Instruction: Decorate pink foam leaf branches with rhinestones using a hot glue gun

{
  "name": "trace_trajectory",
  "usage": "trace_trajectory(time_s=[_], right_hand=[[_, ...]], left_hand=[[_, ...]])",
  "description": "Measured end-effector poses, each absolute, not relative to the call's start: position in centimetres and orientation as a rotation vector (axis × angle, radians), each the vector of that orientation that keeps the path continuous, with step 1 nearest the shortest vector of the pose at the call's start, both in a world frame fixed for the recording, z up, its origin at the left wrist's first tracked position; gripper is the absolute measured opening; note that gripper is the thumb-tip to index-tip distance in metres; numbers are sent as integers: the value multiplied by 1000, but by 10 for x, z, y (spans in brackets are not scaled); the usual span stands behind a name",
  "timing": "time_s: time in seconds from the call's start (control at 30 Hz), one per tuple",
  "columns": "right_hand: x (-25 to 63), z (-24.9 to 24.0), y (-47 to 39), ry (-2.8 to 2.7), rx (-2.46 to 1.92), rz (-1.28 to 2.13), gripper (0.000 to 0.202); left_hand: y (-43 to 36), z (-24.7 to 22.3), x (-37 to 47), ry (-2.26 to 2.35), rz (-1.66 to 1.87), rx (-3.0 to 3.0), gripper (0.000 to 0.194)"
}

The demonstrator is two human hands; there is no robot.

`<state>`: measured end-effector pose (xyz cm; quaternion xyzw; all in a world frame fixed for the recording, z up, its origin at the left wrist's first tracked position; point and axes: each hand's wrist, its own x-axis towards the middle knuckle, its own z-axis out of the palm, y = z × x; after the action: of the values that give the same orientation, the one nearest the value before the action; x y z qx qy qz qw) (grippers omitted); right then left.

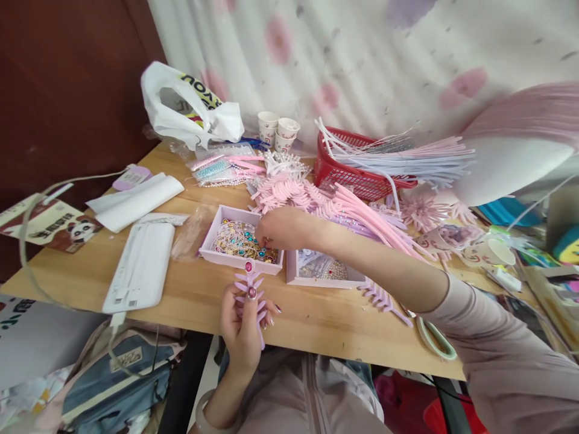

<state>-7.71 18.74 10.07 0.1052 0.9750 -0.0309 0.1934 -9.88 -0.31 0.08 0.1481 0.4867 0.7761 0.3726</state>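
Note:
My left hand (pixel 244 328) is closed around a purple pipe-cleaner sprig (pixel 261 319) and holds it upright over the table's front edge. Side leaves branch off its stem, and a pink gem (pixel 249 267) sits at its tip. Another dark pink gem shows by my thumb. My right hand (pixel 284 229) reaches across into a white box (pixel 242 266) of colored gems in gold settings (pixel 239 235). Its fingers are bent together among the gems; whatever they pinch is hidden. Beside it, a second box (pixel 325 282) contains pearl beads and small bags, partly under my forearm.
Pink pipe-cleaner pieces (pixel 289 191) lie behind the boxes. A red basket (pixel 348 175) of pipe cleaners stands at the back, near paper cups (pixel 286 134). On the left are a white power bank (pixel 140 265) with a cable and a paper roll (pixel 136 202). Green tape (pixel 435 339) lies front right.

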Motion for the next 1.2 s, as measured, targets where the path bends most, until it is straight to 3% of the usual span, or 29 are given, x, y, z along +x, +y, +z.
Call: trace_trajectory(time_s=[0.33, 0.87, 1.03, 1.2], right_hand=[[-85, 86, 182, 2708, 323, -44, 22], [-52, 108, 191, 2917, 459, -389, 21], [15, 120, 150, 3125, 816, -838, 17], [98, 78, 72, 2949, 1521, -1137, 15]], left_hand=[[-4, -5, -99, 1230, 1960, 390, 25], [-3, -2, -98, 1315, 1937, 428, 26], [-3, 7, -96, 1318, 1926, 471, 27], [-8, 17, -86, 1361, 1885, 520, 24]])
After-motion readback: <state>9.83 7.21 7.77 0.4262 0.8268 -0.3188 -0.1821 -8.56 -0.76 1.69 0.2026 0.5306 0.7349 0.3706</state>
